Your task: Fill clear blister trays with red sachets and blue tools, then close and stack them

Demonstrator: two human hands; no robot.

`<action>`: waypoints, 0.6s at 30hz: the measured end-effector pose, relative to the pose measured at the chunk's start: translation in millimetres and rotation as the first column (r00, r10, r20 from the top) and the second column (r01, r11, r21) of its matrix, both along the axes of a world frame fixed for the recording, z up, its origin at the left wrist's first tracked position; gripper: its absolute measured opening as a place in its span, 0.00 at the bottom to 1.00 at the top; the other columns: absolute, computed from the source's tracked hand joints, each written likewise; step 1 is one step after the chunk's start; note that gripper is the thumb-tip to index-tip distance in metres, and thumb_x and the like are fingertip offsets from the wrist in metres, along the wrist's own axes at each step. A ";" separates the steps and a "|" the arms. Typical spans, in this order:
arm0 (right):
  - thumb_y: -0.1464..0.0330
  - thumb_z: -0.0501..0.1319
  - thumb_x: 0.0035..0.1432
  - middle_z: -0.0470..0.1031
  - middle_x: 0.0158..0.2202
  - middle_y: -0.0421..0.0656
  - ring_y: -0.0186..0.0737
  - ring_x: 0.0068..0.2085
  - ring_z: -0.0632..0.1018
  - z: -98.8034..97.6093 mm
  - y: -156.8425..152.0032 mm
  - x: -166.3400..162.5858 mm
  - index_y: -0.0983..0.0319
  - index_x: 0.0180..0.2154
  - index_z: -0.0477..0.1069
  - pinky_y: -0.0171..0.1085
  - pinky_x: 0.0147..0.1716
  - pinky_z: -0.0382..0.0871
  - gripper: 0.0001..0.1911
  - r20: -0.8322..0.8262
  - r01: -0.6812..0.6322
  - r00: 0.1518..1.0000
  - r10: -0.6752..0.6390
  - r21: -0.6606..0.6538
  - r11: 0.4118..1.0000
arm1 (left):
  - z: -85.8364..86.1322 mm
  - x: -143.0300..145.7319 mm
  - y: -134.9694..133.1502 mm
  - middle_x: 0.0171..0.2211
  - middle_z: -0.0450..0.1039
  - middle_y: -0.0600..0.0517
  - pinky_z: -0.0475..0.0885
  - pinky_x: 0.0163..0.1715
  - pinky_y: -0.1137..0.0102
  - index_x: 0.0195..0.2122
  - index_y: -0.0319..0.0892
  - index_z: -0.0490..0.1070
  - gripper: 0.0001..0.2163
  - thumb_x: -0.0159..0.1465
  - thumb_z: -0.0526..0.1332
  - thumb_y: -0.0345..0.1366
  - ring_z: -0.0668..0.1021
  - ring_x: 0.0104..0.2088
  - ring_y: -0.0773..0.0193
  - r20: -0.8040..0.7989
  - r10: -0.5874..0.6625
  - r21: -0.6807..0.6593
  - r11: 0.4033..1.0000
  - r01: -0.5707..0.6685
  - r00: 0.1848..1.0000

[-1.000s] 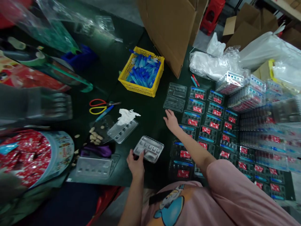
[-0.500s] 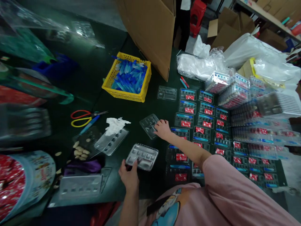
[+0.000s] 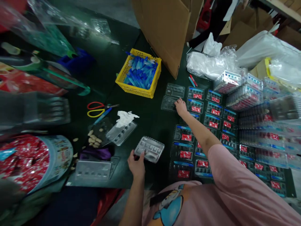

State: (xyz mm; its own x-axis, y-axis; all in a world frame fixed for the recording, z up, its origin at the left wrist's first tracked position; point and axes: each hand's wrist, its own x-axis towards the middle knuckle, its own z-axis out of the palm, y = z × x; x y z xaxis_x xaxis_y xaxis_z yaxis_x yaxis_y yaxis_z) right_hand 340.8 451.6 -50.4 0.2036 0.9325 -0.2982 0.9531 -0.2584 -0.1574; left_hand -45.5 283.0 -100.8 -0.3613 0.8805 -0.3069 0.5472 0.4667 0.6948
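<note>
My left hand (image 3: 137, 164) grips the near left edge of a small stack of clear plastic blister trays (image 3: 152, 147), thumb on top. Farther out, my right hand (image 3: 181, 107) has its fingers on the right end of a single clear tray (image 3: 168, 103), which lies flat on the dark green table. Just behind that one is another unfilled clear tray (image 3: 175, 90). To the right stand rows of trays, each with a blue pen and a red patterned packet (image 3: 196, 109). My right forearm covers some of them.
A yellow basket (image 3: 134, 91) of blue pens stands beyond my hands, beside a cardboard box (image 3: 164, 34). Scissors (image 3: 100, 110), white tissue (image 3: 125, 118) and a tub of red packets (image 3: 60, 157) are at left. Stacked filled trays (image 3: 250, 94) and plastic bags rise at right.
My right hand has moved away from me and to the right with the single tray, which now lies in front of the unfilled one. My left hand still holds the stack. The view has shifted.
</note>
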 end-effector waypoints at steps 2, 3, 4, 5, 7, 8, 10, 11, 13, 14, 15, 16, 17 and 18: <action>0.77 0.51 0.64 0.61 0.64 0.54 0.51 0.68 0.54 4.9 -5.0 -5.0 0.65 0.55 0.69 0.53 0.63 0.52 0.20 -0.039 -0.010 0.999 0.012 0.064 0.998 | 8.3 5.5 1.3 0.49 0.68 0.43 0.70 0.53 0.55 0.57 0.40 0.68 0.31 0.54 0.68 0.47 0.75 0.44 0.55 0.002 0.030 0.001 1.000 -0.030 1.000; 0.76 0.53 0.64 0.60 0.65 0.53 0.51 0.68 0.55 7.8 -10.9 -12.1 0.64 0.55 0.68 0.53 0.63 0.53 0.20 -0.076 -0.023 0.997 0.031 0.101 0.995 | 13.0 8.6 1.6 0.49 0.68 0.43 0.70 0.53 0.55 0.57 0.40 0.69 0.31 0.54 0.68 0.46 0.75 0.45 0.54 0.006 0.031 0.009 0.999 -0.031 0.999; 0.75 0.54 0.63 0.61 0.64 0.52 0.50 0.68 0.56 10.7 -19.2 -22.2 0.63 0.56 0.69 0.52 0.62 0.55 0.20 -0.124 -0.036 0.991 0.053 0.135 0.990 | 17.9 11.9 1.6 0.50 0.68 0.42 0.70 0.53 0.55 0.57 0.40 0.69 0.30 0.54 0.68 0.45 0.75 0.46 0.54 0.013 0.023 0.023 0.999 -0.023 1.000; 0.74 0.54 0.64 0.63 0.63 0.52 0.49 0.66 0.59 13.3 -29.9 -34.8 0.62 0.55 0.69 0.50 0.60 0.58 0.19 -0.184 -0.048 0.980 0.078 0.162 0.986 | 22.5 15.4 1.4 0.51 0.67 0.41 0.70 0.53 0.55 0.57 0.40 0.69 0.30 0.55 0.67 0.45 0.75 0.47 0.54 0.025 0.016 0.035 0.999 -0.017 1.000; 0.72 0.54 0.64 0.68 0.59 0.51 0.46 0.62 0.66 16.7 -56.7 -64.4 0.62 0.54 0.70 0.46 0.58 0.63 0.17 -0.341 -0.083 0.930 0.139 0.173 0.981 | 29.6 23.1 0.7 0.53 0.65 0.40 0.69 0.53 0.57 0.57 0.40 0.68 0.29 0.55 0.68 0.44 0.74 0.48 0.54 0.076 0.025 0.041 0.999 -0.028 0.997; 0.71 0.55 0.65 0.70 0.56 0.50 0.44 0.59 0.69 17.1 -71.6 -79.6 0.62 0.54 0.70 0.44 0.57 0.64 0.17 -0.429 -0.112 0.888 0.168 0.154 0.982 | 31.7 26.9 0.4 0.54 0.65 0.40 0.70 0.53 0.58 0.57 0.40 0.69 0.30 0.54 0.69 0.42 0.74 0.48 0.54 0.129 0.053 0.033 0.998 -0.058 0.990; 0.70 0.56 0.64 0.74 0.51 0.49 0.40 0.52 0.75 15.0 -100.4 -107.1 0.62 0.53 0.71 0.41 0.54 0.67 0.16 -0.591 -0.185 0.783 0.191 0.073 0.980 | 32.5 33.5 0.5 0.55 0.64 0.40 0.71 0.51 0.60 0.57 0.40 0.69 0.30 0.52 0.70 0.40 0.75 0.47 0.56 0.273 0.153 -0.004 0.987 -0.158 0.950; 0.69 0.57 0.64 0.76 0.49 0.48 0.39 0.49 0.76 12.4 -112.8 -118.5 0.62 0.53 0.72 0.39 0.53 0.68 0.16 -0.648 -0.214 0.741 0.177 0.023 0.977 | 31.8 35.7 0.7 0.54 0.66 0.41 0.71 0.50 0.61 0.57 0.40 0.68 0.31 0.51 0.70 0.38 0.76 0.45 0.58 0.371 0.219 -0.035 0.974 -0.222 0.903; 0.69 0.60 0.61 0.77 0.47 0.47 0.39 0.46 0.78 5.2 -131.2 -135.6 0.62 0.52 0.72 0.39 0.50 0.71 0.17 -0.699 -0.218 0.705 0.120 -0.053 0.975 | 29.9 37.5 1.0 0.50 0.69 0.44 0.72 0.47 0.64 0.57 0.42 0.68 0.31 0.50 0.71 0.36 0.76 0.43 0.61 0.570 0.363 -0.142 0.927 -0.347 0.737; 0.70 0.60 0.60 0.77 0.46 0.47 0.39 0.45 0.78 1.2 -137.1 -141.4 0.62 0.52 0.72 0.38 0.49 0.71 0.18 -0.707 -0.195 0.702 0.090 -0.069 0.978 | 29.2 37.0 0.9 0.48 0.71 0.46 0.72 0.45 0.66 0.56 0.42 0.68 0.31 0.50 0.71 0.36 0.76 0.42 0.63 0.639 0.421 -0.199 0.899 -0.391 0.643; 0.71 0.61 0.60 0.76 0.46 0.47 0.39 0.45 0.78 -2.4 -141.1 -145.6 0.62 0.53 0.72 0.38 0.49 0.71 0.18 -0.710 -0.166 0.701 0.066 -0.072 0.984 | 29.0 35.6 0.4 0.45 0.72 0.47 0.72 0.43 0.67 0.55 0.43 0.69 0.30 0.49 0.72 0.36 0.77 0.41 0.64 0.681 0.465 -0.248 0.873 -0.420 0.565; 0.71 0.60 0.59 0.76 0.47 0.47 0.38 0.45 0.78 -5.5 -143.4 -148.6 0.62 0.53 0.72 0.38 0.49 0.72 0.19 -0.710 -0.139 0.703 0.050 -0.067 0.988 | 29.1 33.7 -0.3 0.43 0.73 0.48 0.72 0.41 0.68 0.54 0.43 0.70 0.29 0.49 0.72 0.36 0.77 0.40 0.64 0.703 0.495 -0.283 0.854 -0.437 0.511; 0.72 0.60 0.59 0.76 0.47 0.46 0.38 0.45 0.78 -7.7 -144.7 -150.7 0.62 0.53 0.72 0.38 0.49 0.72 0.19 -0.707 -0.120 0.706 0.041 -0.063 0.991 | 29.6 31.4 -1.2 0.41 0.73 0.49 0.72 0.40 0.69 0.52 0.43 0.71 0.28 0.49 0.73 0.36 0.76 0.39 0.65 0.711 0.512 -0.305 0.842 -0.444 0.483; 0.72 0.59 0.59 0.76 0.48 0.46 0.38 0.46 0.78 -8.9 -145.5 -152.3 0.61 0.54 0.72 0.38 0.49 0.72 0.20 -0.701 -0.114 0.712 0.037 -0.064 0.991 | 30.2 29.1 -2.3 0.39 0.73 0.50 0.72 0.39 0.69 0.51 0.43 0.71 0.28 0.48 0.73 0.37 0.76 0.37 0.65 0.711 0.521 -0.319 0.837 -0.445 0.471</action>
